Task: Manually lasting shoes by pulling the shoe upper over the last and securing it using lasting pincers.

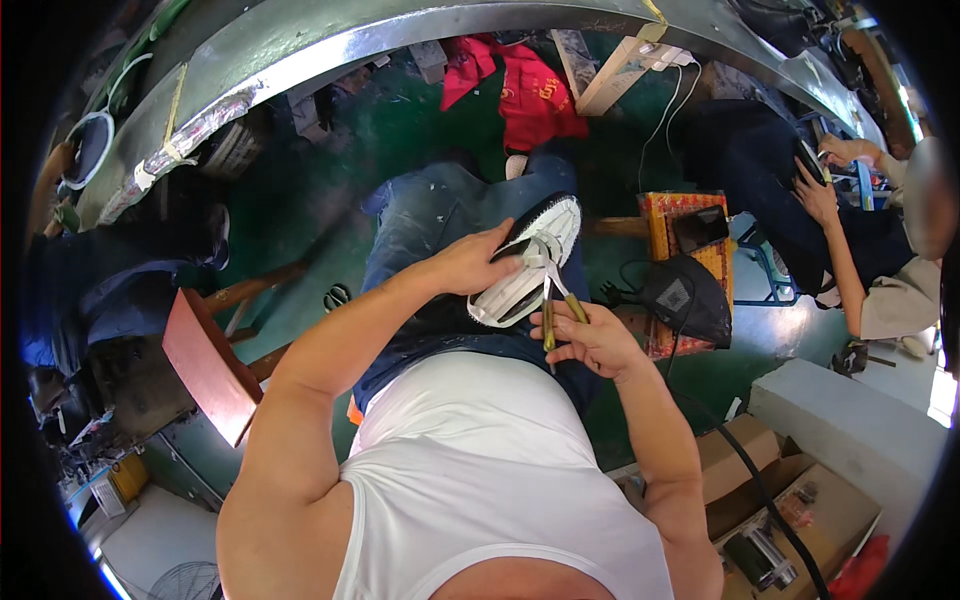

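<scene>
Shoe [528,262], white sole up, pinned on lap under left hand [470,262], fingers curled over upper. Lasting pliers [553,290] gripped by right hand [592,342], fingers wrapped round handles, beak touching sole just beyond fingertips. Open cardboard box [815,485] lower right: dark tool inside, unclear.

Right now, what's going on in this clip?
A seated person holds a white-soled shoe sole-up over their lap, the left hand gripping its side. The right hand works a pair of pliers whose metal tip meets the sole's edge. To the right, another person's hands handle something dark at a neighbouring seat. Open cardboard boxes sit on the floor at lower right.
</scene>
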A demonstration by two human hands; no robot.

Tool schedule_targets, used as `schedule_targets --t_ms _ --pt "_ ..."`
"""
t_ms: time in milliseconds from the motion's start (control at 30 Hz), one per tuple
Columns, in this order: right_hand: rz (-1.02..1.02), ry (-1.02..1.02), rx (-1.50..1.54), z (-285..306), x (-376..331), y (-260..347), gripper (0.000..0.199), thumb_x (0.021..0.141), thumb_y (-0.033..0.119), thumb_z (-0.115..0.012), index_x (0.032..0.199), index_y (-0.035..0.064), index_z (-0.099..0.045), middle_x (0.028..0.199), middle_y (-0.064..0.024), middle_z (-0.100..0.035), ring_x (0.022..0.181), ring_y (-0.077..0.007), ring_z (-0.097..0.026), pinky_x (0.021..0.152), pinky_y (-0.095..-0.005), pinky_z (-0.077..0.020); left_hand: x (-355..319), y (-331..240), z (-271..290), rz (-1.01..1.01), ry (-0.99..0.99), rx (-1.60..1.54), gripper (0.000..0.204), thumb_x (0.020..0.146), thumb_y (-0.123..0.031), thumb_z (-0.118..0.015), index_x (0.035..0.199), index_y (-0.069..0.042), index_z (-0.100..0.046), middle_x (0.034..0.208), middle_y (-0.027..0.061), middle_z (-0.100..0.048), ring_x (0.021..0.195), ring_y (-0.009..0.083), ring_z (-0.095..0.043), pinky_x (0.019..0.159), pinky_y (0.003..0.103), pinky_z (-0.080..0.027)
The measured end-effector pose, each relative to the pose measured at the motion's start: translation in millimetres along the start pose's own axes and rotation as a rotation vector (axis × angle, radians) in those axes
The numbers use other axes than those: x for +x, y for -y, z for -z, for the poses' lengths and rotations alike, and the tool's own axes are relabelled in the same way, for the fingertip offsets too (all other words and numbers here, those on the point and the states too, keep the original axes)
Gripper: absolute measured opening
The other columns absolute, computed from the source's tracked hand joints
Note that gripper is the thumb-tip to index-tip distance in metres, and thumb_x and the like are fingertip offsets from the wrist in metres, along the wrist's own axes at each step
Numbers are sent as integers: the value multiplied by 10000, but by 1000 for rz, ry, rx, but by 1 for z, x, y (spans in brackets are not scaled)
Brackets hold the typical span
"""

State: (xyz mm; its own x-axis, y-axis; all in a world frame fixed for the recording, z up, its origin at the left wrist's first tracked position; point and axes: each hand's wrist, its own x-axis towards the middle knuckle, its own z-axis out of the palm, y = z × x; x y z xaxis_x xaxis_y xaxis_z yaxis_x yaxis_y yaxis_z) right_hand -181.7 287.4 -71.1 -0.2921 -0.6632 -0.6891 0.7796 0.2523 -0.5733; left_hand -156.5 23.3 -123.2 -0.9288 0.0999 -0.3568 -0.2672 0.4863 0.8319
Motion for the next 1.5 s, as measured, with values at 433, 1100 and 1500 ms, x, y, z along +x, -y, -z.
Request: schedule_targets --t_ms 433,1100,1500 --pt "224 -273 -990 -3 -11 15 232 898 138 -604 1079 -6 -628 880 -162 -655 808 -255 -625 778 -350 -486 -21 10 -21 -184 -260 200 743 843 -286 -710 1427 37 -382 1205 274 -592 1079 388 -616 972 386 -470" --pt "-101 -35 -1374 -28 -15 101 275 888 164 -607 1084 -22 -553 899 -256 -650 870 -434 -641 772 -467 -489 -46 -16 -39 -517 -591 268 78 771 -46 -721 811 -21 -659 763 94 -589 671 294 -618 562 364 -508" --pt "-80 78 -1598 21 30 111 260 882 208 -642 1024 -7 -609 934 -216 -667 904 -420 -635 800 -464 -509 4 43 -30 -89 -132 -211 503 1039 -327 -327 1414 1 -392 1388 246 -462 1321 405 -402 1123 444 -286"
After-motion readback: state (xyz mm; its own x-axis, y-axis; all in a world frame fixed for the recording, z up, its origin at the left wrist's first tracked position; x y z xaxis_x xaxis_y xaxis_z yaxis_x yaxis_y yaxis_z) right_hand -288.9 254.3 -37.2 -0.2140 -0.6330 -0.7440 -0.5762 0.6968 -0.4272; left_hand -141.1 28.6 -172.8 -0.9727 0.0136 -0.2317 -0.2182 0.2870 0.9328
